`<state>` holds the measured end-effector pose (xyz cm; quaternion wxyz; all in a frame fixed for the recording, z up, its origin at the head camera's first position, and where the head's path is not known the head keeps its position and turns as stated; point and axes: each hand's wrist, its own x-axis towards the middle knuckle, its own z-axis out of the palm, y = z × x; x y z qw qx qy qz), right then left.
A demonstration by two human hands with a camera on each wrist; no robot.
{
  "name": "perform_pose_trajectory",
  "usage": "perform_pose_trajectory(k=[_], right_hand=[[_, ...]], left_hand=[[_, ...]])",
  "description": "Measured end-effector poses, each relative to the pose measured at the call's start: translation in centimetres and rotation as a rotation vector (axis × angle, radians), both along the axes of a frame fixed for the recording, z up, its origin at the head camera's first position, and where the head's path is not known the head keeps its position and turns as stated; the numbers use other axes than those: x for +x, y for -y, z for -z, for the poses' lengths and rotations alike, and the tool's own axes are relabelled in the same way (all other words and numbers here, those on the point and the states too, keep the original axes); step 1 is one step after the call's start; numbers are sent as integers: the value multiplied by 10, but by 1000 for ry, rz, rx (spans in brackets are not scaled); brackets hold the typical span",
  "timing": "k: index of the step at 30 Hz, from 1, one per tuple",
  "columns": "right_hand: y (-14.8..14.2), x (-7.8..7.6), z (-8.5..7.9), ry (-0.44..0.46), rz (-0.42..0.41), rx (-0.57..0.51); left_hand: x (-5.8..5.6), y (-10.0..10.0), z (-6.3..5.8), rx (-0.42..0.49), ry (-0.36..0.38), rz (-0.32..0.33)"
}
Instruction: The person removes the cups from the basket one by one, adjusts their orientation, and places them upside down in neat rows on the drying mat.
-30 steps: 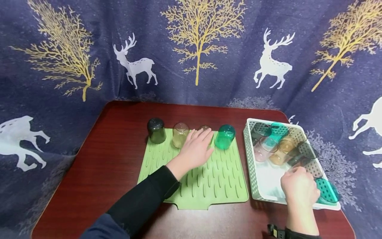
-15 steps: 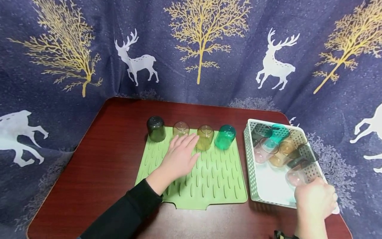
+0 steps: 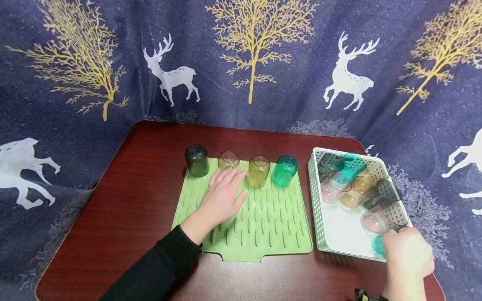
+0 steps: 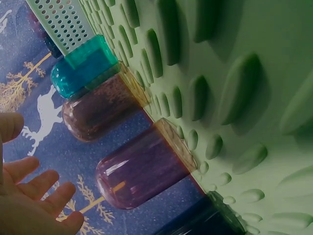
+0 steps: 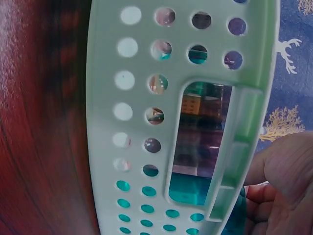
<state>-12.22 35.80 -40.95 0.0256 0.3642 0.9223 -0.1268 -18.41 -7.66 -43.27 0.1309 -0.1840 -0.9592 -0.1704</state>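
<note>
My left hand [image 3: 222, 194] hovers over the green drying mat [image 3: 271, 217], fingers extended towards the upside-down pale pink tumbler [image 3: 228, 161]. In the left wrist view a gap shows between the fingers and that tumbler [image 4: 142, 166]. Beside it on the mat, also upside down, are a dark tumbler [image 3: 197, 161], a yellowish tumbler [image 3: 258, 171] and a teal tumbler [image 3: 284, 170]. At the near right corner of the white basket [image 3: 320, 225], my right hand [image 3: 408, 253] grips another teal tumbler [image 3: 378, 243], mostly hidden behind the hand; curled fingers show at the rim in the right wrist view.
Several translucent tumblers lie in the basket, among them a pink one [image 3: 373, 220], an amber one [image 3: 352, 196] and a smoky one [image 3: 388, 192]. The basket's perforated wall [image 5: 137, 147] stands upright. Dark red table [image 3: 124, 188] surrounds the mat; a patterned curtain [image 3: 226, 92] hangs behind.
My left hand has drawn left from the yellowish tumbler towards the pale pink one. My right hand has moved right and nearer, from inside the basket to the teal tumbler at its corner.
</note>
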Motion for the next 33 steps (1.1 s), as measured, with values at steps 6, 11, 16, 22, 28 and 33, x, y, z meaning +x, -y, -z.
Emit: perform_pose_trajectory(k=[6,11,16,22,28,33], right_hand=[[1,2,-10,-13,6,1],[6,4,-27,-11,25,18],[14,9,-46,-40,84,4],[29,18,-69,-203,133,-45],[50,18,-76,-438,110,-77],[80,6,-58,-580,2,-196]], left_hand=[[1,1,0,-6,-4,-3],[2,2,-2,-7,-6,-9],[3,3,-3,16,3,-13],[5,3,-3,11,25,-17],[7,2,-3,-14,12,-23],[9,1,-1,-9,3,-15]])
